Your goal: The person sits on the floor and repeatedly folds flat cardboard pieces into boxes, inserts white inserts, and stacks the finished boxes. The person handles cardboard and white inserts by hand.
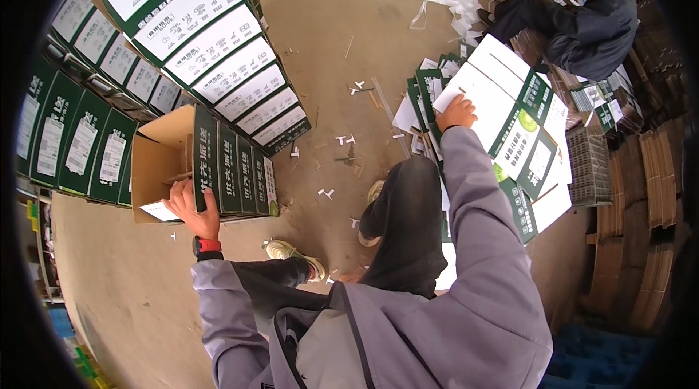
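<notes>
My left hand point(195, 208) grips the near edge of an open cardboard box point(166, 140), fingers inside and thumb against the green printed side. The box is brown inside and ends a row of green boxes on the left. Out to the right, my right hand point(457, 112) rests with curled fingers at the edge of a flattened carton point(502, 83), white with green panels. That carton lies on top of a loose, uneven pile of similar flat cartons point(422, 101). My fingertips on the right are partly hidden against the cardboard.
Stacked white-and-green boxes point(211, 39) rise at the upper left. Small white plastic pieces point(326, 194) litter the floor. Another person point(593, 32) sits at the upper right, near clear plastic wrap point(462, 6). A grey crate point(588, 167) and brown cardboard stacks point(655, 178) stand on the right.
</notes>
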Tool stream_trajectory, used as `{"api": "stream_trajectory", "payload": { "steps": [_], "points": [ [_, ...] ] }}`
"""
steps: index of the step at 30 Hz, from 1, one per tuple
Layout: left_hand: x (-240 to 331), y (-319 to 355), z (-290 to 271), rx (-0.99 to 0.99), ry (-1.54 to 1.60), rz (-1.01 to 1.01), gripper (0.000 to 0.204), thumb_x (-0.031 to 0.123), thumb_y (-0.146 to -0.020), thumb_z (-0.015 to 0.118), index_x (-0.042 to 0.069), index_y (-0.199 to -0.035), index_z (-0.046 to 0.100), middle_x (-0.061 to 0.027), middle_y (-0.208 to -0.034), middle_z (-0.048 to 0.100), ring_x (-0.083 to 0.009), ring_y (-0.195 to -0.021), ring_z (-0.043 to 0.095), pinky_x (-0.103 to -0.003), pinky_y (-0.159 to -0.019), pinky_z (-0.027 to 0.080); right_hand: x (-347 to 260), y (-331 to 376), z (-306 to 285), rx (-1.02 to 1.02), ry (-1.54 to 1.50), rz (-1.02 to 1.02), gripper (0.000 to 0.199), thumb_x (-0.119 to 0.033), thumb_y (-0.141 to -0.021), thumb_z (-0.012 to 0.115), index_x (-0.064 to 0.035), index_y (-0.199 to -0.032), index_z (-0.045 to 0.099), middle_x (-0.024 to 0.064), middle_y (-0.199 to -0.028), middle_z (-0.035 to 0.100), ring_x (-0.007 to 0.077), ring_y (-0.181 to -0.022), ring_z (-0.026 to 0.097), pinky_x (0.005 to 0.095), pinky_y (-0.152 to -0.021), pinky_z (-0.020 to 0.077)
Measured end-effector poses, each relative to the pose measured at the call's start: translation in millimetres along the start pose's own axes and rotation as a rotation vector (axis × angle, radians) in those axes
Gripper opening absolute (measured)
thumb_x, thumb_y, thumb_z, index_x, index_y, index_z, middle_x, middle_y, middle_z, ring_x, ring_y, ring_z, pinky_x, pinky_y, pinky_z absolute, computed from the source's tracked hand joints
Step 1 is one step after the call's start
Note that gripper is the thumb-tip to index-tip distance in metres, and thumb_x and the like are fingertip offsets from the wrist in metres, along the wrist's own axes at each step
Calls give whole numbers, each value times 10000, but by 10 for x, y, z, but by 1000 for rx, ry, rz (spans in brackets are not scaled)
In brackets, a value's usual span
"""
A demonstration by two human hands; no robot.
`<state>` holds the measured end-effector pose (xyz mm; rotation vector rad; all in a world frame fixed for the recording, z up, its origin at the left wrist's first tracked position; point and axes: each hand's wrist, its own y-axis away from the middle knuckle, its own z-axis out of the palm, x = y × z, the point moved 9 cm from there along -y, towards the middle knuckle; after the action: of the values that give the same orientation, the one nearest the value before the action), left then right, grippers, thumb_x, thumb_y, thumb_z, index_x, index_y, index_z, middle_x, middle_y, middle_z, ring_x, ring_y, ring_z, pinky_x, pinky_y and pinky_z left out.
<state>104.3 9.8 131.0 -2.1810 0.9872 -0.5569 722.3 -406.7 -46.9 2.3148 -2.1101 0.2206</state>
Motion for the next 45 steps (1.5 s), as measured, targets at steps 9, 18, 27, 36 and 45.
{"api": "stream_trajectory", "payload": {
  "steps": [9, 18, 27, 36, 45],
  "points": [
    [-93, 305, -289, 34, -10, -46, 320, 262, -991, 736, 76, -1244, 676, -111, -1311, 642, -341, -1299, 575, -597, -1264, 258, 658, 319, -2148, 735, -146, -592, 192, -66, -933, 597, -93, -1101, 686, 109, -846, 706, 317, -788, 706, 460, -720, 538],
    [1398, 73, -711, 4, 696, -25, 681, 214, -1017, 634, -28, -1609, 400, -258, -1655, 415, -436, -1536, 384, -540, -1276, 280, 1245, 1955, -4810, 356, -956, -982, 263, -169, -1100, 648, 25, -1274, 682, 100, -1161, 755, 159, -1014, 682, 290, -918, 513],
    [632, 873, 362, 54, 1742, -891, 677, 585, -1120, 473, 8, -1465, 550, -178, -1433, 626, -314, -1378, 549, -472, -1205, 375, -167, 1109, -2945, -425, -1809, -1064, 392, -292, -1056, 688, 15, -1294, 637, 155, -1325, 682, 263, -1284, 618, 423, -1150, 428],
    [-528, 1953, -147, 363, 1068, -1055, 328, 308, -1081, 570, -1, -1161, 645, -99, -1121, 656, -203, -1092, 612, -367, -1020, 456, -1664, 1979, -1305, -1045, -1765, -840, 329, -305, -1073, 640, 3, -1177, 693, 88, -1156, 715, 186, -1129, 637, 337, -1041, 446],
    [-510, 1735, 486, 40, 1021, -1080, 502, 422, -1119, 546, -28, -1339, 587, -116, -1262, 639, -238, -1161, 565, -382, -1063, 427, -1512, 2304, -1414, -1016, -623, -1298, 630, -461, -986, 699, 44, -1361, 663, 203, -1284, 728, 314, -1236, 667, 392, -1047, 503]
  ]
}}
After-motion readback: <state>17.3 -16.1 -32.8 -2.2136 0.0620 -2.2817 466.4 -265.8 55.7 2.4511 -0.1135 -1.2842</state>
